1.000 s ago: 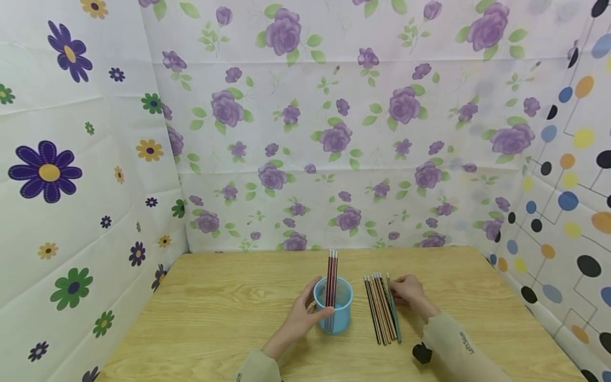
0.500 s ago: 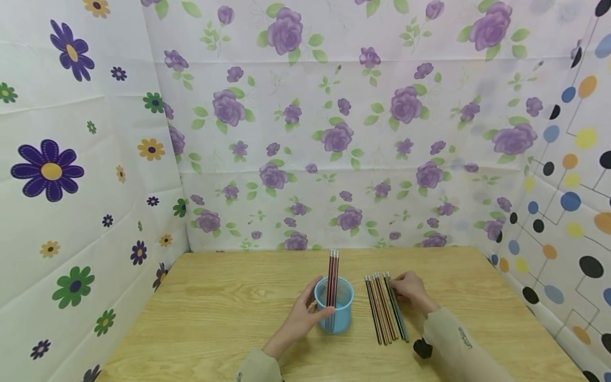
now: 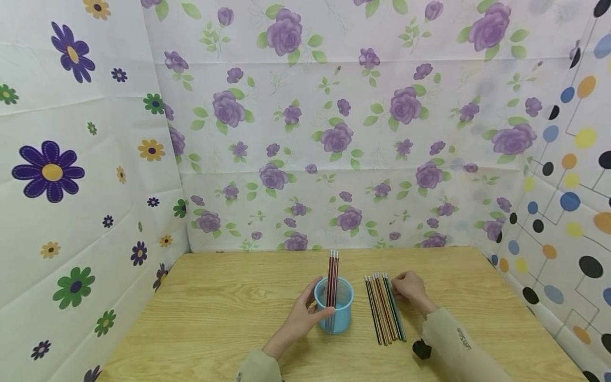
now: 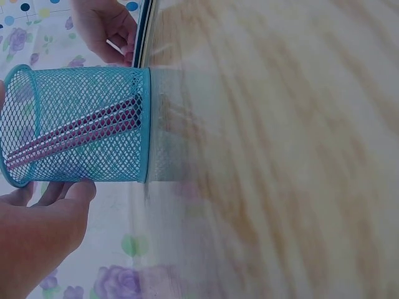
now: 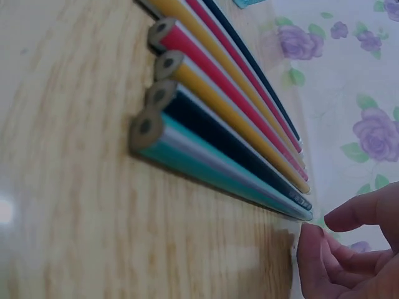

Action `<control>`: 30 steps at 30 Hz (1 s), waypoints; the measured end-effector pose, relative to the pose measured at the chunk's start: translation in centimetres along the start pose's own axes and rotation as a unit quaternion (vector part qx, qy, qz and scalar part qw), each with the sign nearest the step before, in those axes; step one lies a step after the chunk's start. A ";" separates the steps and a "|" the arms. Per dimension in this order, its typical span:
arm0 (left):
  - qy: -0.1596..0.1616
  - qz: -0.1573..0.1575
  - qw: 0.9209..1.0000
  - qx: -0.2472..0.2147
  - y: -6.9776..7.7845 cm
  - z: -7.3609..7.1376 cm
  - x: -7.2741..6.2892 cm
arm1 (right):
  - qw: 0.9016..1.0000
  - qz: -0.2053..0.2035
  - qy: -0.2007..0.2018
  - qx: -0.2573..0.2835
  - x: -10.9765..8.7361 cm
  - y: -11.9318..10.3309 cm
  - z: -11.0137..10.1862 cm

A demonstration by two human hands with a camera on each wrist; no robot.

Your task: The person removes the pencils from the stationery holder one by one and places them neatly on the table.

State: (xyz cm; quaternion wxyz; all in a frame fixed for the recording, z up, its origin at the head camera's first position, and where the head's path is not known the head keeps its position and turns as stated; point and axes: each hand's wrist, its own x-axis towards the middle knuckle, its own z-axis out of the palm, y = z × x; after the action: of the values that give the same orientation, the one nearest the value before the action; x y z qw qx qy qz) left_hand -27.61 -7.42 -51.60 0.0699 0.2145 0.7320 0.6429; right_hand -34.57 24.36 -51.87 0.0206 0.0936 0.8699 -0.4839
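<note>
My left hand holds a light blue mesh pencil cup, thumb near the front rim and fingers round the far side. Dark red striped pencils lean upright inside the cup, white ends up; through the mesh in the left wrist view the pencils show pinkish. To the right, a row of several loose pencils lies on the table. Its rightmost one is a green pencil. My right hand is beside that pencil's far end; in the right wrist view thumb and fingers are bent, a small gap from it.
A light wood table carries everything. A small black object is beside the right sleeve. Flowered cloth hangs behind the table, with patterned cloths at left and right.
The green pencil's near end has shifted to the right, and the pencil now lies along the row. My right fingertips have come slightly away from it. The left hand and cup stay put.
</note>
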 end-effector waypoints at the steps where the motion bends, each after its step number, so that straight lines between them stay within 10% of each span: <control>1: 0.000 -0.001 1.000 0.000 0.0 0.0 0.0 | 1.000 -0.003 0.000 0.001 0.0 0.0 0.0; 18: -0.003 -0.006 1.000 -0.002 0.0 -0.1 -0.2 | 0.970 -0.015 -0.088 0.226 -0.1 -1.4 1.2; 30: -0.021 -0.015 1.000 0.000 0.8 -0.3 -0.2 | 0.969 -0.005 -0.094 0.229 -0.9 -2.7 2.9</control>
State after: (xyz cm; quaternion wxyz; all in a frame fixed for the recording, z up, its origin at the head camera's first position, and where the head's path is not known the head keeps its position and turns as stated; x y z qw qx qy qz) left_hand -27.32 -7.71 -50.82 0.0952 0.2169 0.7335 0.6371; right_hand -34.32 20.35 -51.06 0.0781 0.0450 0.7307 -0.6767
